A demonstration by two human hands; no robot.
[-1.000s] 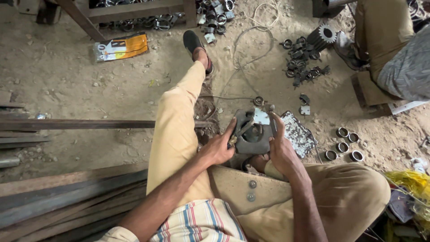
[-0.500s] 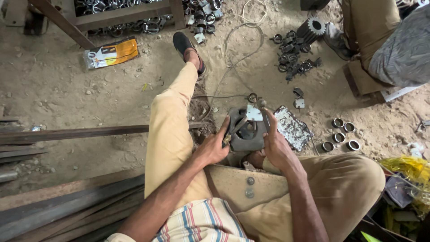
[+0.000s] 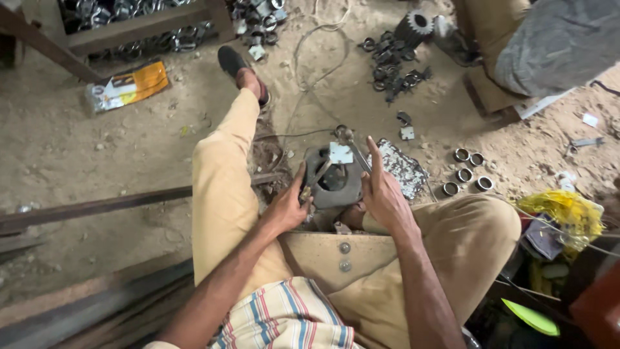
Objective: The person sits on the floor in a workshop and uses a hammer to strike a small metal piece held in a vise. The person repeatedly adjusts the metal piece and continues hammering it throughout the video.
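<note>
Both bare forearms reach forward from the bottom edge, converging between the legs. Left hand (image 3: pixel 287 207) curled, thumb raised, fingers gripping. Right hand (image 3: pixel 382 194) palm inward, index finger extended straight up, other fingers wrapped. Left leg stretched out, right knee bent.

The left hand (image 3: pixel 289 205) and right hand (image 3: pixel 382 194) hide the grey metal part's (image 3: pixel 336 184) sides; the top edge cuts off the crate (image 3: pixel 139 26).

Even, soft daylight, moderately bright, no glare. Faint shadows on the sandy floor (image 3: pixel 97 148). Centre sharp; wide-angle stretch bends the edges, bottom-right corner dark, steel bars (image 3: pixel 77 317) at lower left slightly smeared.
</note>
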